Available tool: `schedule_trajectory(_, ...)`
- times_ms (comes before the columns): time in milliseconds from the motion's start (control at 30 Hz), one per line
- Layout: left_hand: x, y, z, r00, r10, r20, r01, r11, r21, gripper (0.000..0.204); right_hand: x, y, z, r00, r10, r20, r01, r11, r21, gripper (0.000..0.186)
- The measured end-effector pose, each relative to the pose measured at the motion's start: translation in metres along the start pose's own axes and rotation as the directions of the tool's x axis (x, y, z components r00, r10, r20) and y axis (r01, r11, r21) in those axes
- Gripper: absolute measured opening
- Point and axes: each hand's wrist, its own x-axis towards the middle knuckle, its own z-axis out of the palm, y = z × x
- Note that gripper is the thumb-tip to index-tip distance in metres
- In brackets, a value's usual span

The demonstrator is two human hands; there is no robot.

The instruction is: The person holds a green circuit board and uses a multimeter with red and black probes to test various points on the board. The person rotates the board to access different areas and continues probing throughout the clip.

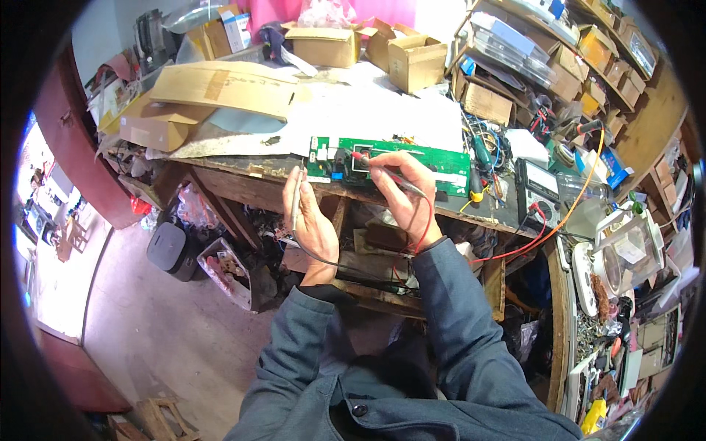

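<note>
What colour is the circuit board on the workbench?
The circuit board is green, best seen in the head view.

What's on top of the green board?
The green board carries a blue block, black parts beside it and a white strip toward its right end. The right hand, holding the red probe, covers part of its middle; whatever sits beneath can't be seen.

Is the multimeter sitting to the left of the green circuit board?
No, the multimeter sits to the right of the green circuit board.

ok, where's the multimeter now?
Head view, right side: the multimeter is on the workbench, right of the green circuit board, a red lead running to it.
</note>
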Motion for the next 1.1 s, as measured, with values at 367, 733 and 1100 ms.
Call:
schedule_trajectory(367, -0.020, 0.027, -0.022, 0.958, -0.286, -0.025, 0.266, 0.917, -0.296, 0.046, -0.001, 0.000, -0.019, 0.992, 0.125, -0.008, -0.120, 0.964, 0.238, 0.009)
schedule_trajectory(733, -0.075, 0.054, -0.048, 0.956, -0.238, 0.170, 0.269, 0.943, -0.197, 0.047, 0.002, 0.010, -0.047, 0.987, 0.149, 0.064, -0.160, 0.956, 0.246, 0.011)
schedule_trajectory(1100, -0.019, 0.041, -0.056, 0.905, -0.193, 0.380, 0.251, 0.962, -0.108, 0.048, -0.024, -0.014, -0.019, 0.990, -0.063, -0.127, 0.073, 0.995, 0.072, 0.021)
